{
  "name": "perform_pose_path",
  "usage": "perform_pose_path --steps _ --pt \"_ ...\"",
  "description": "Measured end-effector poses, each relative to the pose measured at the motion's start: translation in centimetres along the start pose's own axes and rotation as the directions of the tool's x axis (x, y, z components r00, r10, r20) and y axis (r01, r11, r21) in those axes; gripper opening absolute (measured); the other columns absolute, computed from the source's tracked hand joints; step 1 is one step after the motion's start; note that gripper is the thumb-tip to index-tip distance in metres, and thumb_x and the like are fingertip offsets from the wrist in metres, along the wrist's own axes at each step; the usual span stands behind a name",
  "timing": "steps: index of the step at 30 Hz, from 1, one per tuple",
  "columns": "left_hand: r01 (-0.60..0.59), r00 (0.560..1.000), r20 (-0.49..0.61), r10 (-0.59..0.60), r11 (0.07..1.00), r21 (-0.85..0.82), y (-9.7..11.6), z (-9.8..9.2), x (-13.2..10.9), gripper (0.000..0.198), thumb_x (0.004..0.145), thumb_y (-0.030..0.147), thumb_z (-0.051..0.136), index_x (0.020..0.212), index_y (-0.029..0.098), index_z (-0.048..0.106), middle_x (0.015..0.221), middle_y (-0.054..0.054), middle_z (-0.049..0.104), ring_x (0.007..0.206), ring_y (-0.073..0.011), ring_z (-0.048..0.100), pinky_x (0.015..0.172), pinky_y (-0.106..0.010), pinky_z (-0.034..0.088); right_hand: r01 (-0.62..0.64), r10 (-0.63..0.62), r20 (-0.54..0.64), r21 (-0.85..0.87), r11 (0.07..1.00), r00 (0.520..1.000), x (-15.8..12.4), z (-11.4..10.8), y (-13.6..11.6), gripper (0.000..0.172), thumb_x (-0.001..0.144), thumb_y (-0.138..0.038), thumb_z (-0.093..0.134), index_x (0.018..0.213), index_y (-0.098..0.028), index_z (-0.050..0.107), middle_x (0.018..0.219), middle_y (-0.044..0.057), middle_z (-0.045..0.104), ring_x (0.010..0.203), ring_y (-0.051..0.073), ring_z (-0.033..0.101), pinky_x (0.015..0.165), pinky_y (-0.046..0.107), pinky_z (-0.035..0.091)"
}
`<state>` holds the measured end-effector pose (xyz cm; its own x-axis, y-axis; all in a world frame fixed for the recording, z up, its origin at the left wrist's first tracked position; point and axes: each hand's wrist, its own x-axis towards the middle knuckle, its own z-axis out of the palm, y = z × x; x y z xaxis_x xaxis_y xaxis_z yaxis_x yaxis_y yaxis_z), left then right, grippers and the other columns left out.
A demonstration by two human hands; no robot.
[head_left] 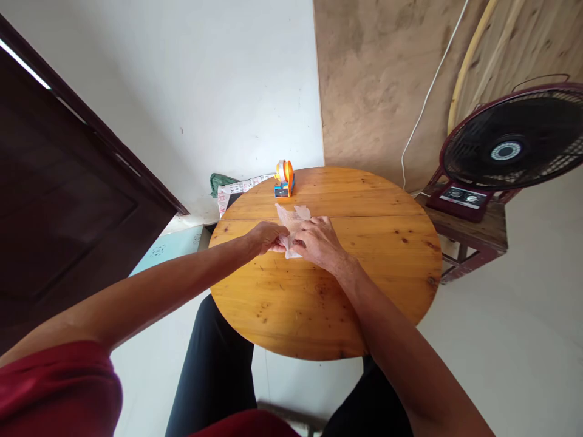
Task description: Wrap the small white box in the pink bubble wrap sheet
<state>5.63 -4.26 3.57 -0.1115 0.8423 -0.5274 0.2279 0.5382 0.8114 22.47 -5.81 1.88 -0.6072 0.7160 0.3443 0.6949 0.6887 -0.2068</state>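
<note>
A crumpled, translucent whitish plastic wrap lies over the middle of the round wooden table; it may be bubble wrap, but its texture is too small to be sure. My left hand pinches its left side between closed fingers. On the other side my right hand has its fingers bent down onto the wrap and closed on its edge. Whether anything lies inside the wrap is hidden by the folds and my hands. Beyond it, near the far edge, stands an orange and blue tape dispenser with a roll on it.
A dark red fan stands on a wooden stool right of the table. A white cable hangs down the wall behind. Behind the table's left edge are a printed bag and a pale blue box. A dark door is at left.
</note>
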Motion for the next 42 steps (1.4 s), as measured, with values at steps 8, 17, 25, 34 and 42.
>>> perform_pose_path --steps 8,17,25,34,42 --pt "-0.06 0.998 0.024 0.06 0.998 -0.005 0.6 0.5 -0.4 0.021 0.054 0.013 0.076 0.06 0.013 0.056 0.054 -0.003 0.064 0.056 -0.0163 0.064 0.062 -0.03 0.057 -0.003 0.003 0.029 0.002 1.0 1.0 0.0 -0.3 -0.1 0.027 0.091 -0.034 0.053 0.092 -0.021 0.077 0.098 0.009 0.071 0.097 0.025 0.054 0.088 0.039 0.028" --pt "-0.208 0.966 0.159 0.203 0.978 0.014 0.4 -0.3 -2.4 0.013 0.06 0.009 0.068 0.072 0.008 0.067 0.062 -0.004 0.067 0.062 -0.0158 0.064 0.07 -0.032 0.056 0.003 -0.003 0.007 0.07 0.998 1.0 -0.1 0.0 0.6 0.021 0.087 -0.034 0.06 0.087 -0.021 0.076 0.096 0.006 0.073 0.096 0.022 0.058 0.091 0.037 0.027" --pt "-0.659 0.694 0.17 0.7 0.522 0.541 -3.8 0.6 -1.5 0.02 0.08 0.022 0.057 0.085 0.018 0.076 0.08 -0.004 0.063 0.07 -0.0132 0.057 0.066 -0.024 0.045 -0.107 0.105 0.022 0.123 0.987 0.994 -0.3 -0.9 1.2 0.02 0.084 -0.014 0.052 0.092 -0.02 0.069 0.096 0.003 0.074 0.094 0.02 0.062 0.091 0.032 0.031" --pt "-0.707 0.285 0.196 0.938 0.068 0.704 -6.7 1.3 -0.4 0.025 0.083 0.016 0.054 0.1 0.019 0.072 0.106 -0.01 0.066 0.095 -0.0238 0.055 0.081 -0.039 0.045 -0.362 0.363 0.047 -0.016 0.932 0.931 -0.1 -0.6 2.2 0.028 0.09 -0.016 0.042 0.097 -0.02 0.069 0.098 0.007 0.074 0.094 0.022 0.064 0.085 0.033 0.034" --pt "-0.776 0.219 0.209 0.953 0.041 0.629 -8.0 1.4 0.6 0.029 0.086 0.016 0.052 0.111 0.018 0.066 0.114 -0.012 0.062 0.105 -0.0254 0.05 0.09 -0.043 0.045 -0.547 0.522 0.223 0.071 0.834 0.823 -0.5 -2.9 2.5 0.023 0.084 -0.039 0.056 0.074 -0.02 0.064 0.066 -0.001 0.063 0.061 0.015 0.052 0.058 0.026 0.031"
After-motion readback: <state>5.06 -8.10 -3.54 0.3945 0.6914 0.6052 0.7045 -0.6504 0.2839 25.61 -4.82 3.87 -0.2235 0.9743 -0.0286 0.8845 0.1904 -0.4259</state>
